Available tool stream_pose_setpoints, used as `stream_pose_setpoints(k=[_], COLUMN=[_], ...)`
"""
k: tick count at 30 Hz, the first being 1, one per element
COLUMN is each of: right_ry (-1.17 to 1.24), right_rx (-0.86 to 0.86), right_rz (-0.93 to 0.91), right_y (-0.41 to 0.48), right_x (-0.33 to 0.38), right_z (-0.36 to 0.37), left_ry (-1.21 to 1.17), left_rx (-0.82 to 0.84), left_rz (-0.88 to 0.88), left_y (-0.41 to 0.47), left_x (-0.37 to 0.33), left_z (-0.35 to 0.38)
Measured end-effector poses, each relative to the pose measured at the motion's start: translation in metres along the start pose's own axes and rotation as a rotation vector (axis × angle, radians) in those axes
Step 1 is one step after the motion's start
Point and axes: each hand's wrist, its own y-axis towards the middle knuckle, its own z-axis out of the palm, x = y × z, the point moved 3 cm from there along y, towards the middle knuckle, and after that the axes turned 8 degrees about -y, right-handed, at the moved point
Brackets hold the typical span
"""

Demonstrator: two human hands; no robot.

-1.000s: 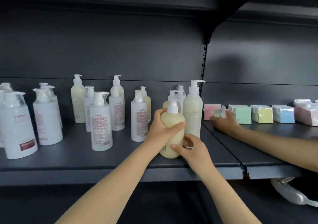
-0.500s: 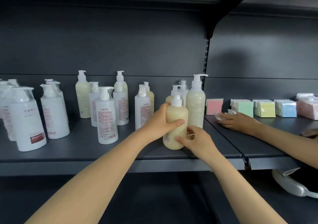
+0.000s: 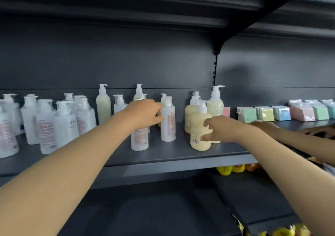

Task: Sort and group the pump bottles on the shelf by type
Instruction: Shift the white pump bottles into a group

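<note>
A cream pump bottle point(image 3: 198, 141) stands near the front edge of the dark shelf point(image 3: 172, 165). My right hand point(image 3: 223, 129) holds its right side, thumb low and fingers higher. Two more cream bottles point(image 3: 189, 116) point(image 3: 215, 105) stand just behind it. My left hand point(image 3: 145, 113) reaches over the top of a white pump bottle point(image 3: 139, 141), its curled fingertips at the edge of another white bottle point(image 3: 168, 125). Its grip is hidden. Tall pale-green bottles point(image 3: 103, 105) stand at the back. Several larger white bottles point(image 3: 45, 129) crowd the left.
Another person's hands point(image 3: 262, 125) point(image 3: 319, 132) rest on the shelf section to the right, by rows of pastel packets point(image 3: 282, 113). A bracket and upright point(image 3: 215, 67) divide the two sections. Yellow packs point(image 3: 230, 169) lie on the lower shelf.
My left hand has let go of the cream bottle and moved left to the white bottles. The right hand stays on the cream bottle. The view has shifted down and to the right.
</note>
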Motion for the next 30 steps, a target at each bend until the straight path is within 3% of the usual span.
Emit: stream_pose_setpoints(k=[6,12,22,30], right_ry=[-0.167,-0.157,-0.059,-0.005], right_rx=[-0.075,-0.14,-0.2,-0.119], right_rz=[0.011,0.014,-0.036,-0.137], right_y=[0.0,0.025,0.128,0.197], right_x=[0.044,0.071,0.054,0.034], right_z=[-0.044,-0.075,-0.072,-0.064], left_ry=[0.073,0.085,0.104,0.033], left_rx=[-0.003,0.038,-0.05,0.003], left_rz=[-0.061,-0.068,-0.019,-0.067], left_y=[-0.031,-0.027,0.065,0.149], left_x=[0.055,0.088,0.129,0.153], left_z=[-0.033,-0.035,-0.019,0.023])
